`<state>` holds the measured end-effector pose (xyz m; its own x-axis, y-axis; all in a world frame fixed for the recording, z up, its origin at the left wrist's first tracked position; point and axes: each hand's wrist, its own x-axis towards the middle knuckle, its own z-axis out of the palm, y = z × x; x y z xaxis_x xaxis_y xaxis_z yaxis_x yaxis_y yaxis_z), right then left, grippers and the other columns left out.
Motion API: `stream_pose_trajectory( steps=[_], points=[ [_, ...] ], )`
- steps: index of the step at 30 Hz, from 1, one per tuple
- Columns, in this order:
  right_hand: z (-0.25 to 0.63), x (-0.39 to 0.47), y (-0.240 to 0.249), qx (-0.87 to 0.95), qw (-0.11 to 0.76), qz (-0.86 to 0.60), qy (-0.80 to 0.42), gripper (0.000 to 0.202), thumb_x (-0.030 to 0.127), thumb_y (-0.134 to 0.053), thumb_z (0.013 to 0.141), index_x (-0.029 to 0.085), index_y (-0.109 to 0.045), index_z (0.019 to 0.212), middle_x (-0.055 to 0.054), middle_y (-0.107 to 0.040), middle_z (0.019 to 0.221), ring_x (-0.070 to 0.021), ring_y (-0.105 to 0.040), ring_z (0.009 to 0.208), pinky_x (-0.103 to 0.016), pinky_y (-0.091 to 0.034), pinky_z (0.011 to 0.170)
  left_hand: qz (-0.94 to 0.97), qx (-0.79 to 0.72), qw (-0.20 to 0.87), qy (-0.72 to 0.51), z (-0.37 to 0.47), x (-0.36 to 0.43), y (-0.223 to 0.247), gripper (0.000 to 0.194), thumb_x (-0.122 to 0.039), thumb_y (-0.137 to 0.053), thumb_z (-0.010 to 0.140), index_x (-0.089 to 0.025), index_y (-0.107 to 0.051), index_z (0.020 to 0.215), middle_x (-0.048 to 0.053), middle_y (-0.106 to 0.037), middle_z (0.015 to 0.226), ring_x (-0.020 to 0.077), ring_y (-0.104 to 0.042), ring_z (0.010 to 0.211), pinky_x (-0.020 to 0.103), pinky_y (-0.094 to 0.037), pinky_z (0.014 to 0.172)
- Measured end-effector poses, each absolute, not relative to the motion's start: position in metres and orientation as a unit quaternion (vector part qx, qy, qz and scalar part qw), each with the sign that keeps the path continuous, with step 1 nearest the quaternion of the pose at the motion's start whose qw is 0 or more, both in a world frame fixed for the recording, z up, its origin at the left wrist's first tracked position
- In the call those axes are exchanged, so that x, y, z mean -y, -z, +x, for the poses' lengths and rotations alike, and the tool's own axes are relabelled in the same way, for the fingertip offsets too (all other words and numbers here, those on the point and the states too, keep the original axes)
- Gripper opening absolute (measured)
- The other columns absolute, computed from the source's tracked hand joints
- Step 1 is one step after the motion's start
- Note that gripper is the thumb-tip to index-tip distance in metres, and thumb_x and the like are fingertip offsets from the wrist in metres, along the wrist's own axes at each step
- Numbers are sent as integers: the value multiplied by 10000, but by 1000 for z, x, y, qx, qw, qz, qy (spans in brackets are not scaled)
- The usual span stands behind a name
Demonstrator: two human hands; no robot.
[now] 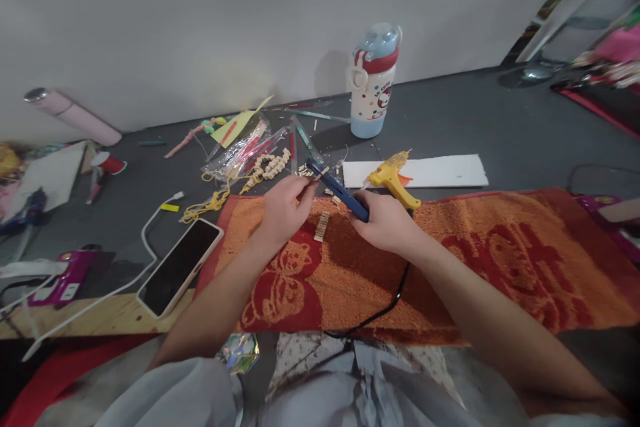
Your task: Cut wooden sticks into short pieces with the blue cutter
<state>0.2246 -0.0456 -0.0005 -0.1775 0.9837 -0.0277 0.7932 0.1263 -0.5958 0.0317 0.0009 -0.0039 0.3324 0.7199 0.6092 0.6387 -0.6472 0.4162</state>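
My right hand (383,220) is closed around the near end of a long dark-blue hand tool (340,192), whose exact kind I cannot make out. It slants away to the left. With pinched fingers, my left hand (287,208) holds a thin wooden stick (321,175) against the tool's far end. Below them, a short row of small wooden pieces (322,226) lies on the orange and red towel (370,280). Several more loose wooden bits (336,200) are scattered at the towel's far edge.
A yellow glue gun (393,179) rests on a white strip (450,171), its black cord (395,300) crossing the towel. Behind stands a water bottle (373,90). To the left are yellow string (213,202), plastic packets (245,153), a phone (180,267) and a white cable (145,233).
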Motion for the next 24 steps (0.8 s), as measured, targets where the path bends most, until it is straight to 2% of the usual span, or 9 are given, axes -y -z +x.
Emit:
stream_pose_trajectory(
  steps=[4, 10, 18, 24],
  points=[
    [223, 45, 2, 734, 176, -613, -233, 229, 258, -507, 750, 159, -598, 935, -99, -676, 818, -216, -601, 691, -295, -364, 598, 838, -414, 11, -356, 27, -2, 5, 187, -220, -475, 874, -181, -623, 767, 50, -644, 737, 162, -600, 724, 272, -449, 676],
    [222, 49, -1, 739, 180, -603, -241, 274, 298, -498, 784, 159, -558, 1013, -100, -672, 864, -220, -610, 726, -291, -366, 607, 843, -413, -17, -344, 24, -2, 5, 175, -142, -474, 821, -178, -602, 707, 45, -627, 692, 155, -588, 667, 261, -434, 614],
    [222, 49, -2, 737, 202, -599, -241, 379, 323, -486, 784, 116, -539, 1097, -144, -664, 948, -266, -614, 838, -329, -393, 678, 810, -441, 64, -382, 31, 2, -2, 114, -150, -500, 805, -171, -612, 796, 43, -659, 770, 151, -601, 719, 260, -463, 661],
    [223, 49, -1, 757, 200, -579, -228, 491, 262, -477, 737, 74, -496, 1190, -184, -637, 1033, -281, -601, 908, -361, -408, 752, 791, -427, 143, -414, 29, -5, 1, 108, -213, -534, 820, -180, -636, 803, 43, -661, 795, 166, -609, 758, 293, -488, 703]
  ],
)
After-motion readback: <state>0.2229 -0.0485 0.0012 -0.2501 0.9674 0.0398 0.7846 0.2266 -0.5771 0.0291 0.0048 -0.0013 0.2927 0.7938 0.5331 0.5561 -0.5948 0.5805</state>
